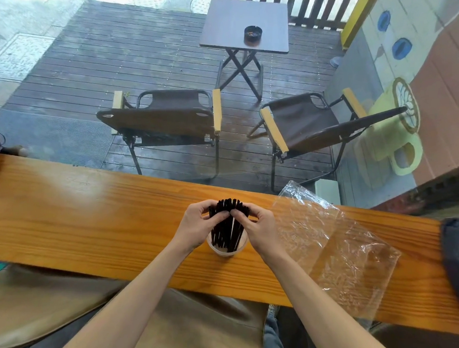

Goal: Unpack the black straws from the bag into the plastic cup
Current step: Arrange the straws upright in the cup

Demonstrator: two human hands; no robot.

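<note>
Both hands were on the black straws, which stood bunched upright in the plastic cup near the middle of the wooden surface, closer to its near edge than its far one. We judged the unpacking itself to be all but over: the clear bag lay flat and apparently empty to the right of the cup, reaching the far edge of the surface at one corner and the near edge at another, and we could see no straws left inside it. What remained, as we read it, was tidying the bundle. Our left hand had its grip closed around the left side of the straw tops, thumb and fingertips pinching them, while our right hand pinched the right side in the same way, the two thumbs nearly meeting at the front. Neither grip was spread; each was pressed onto the straws. The next move, we thought, called for gathering or fanning the tops evenly and letting go gently so the light cup would not tip.
</note>
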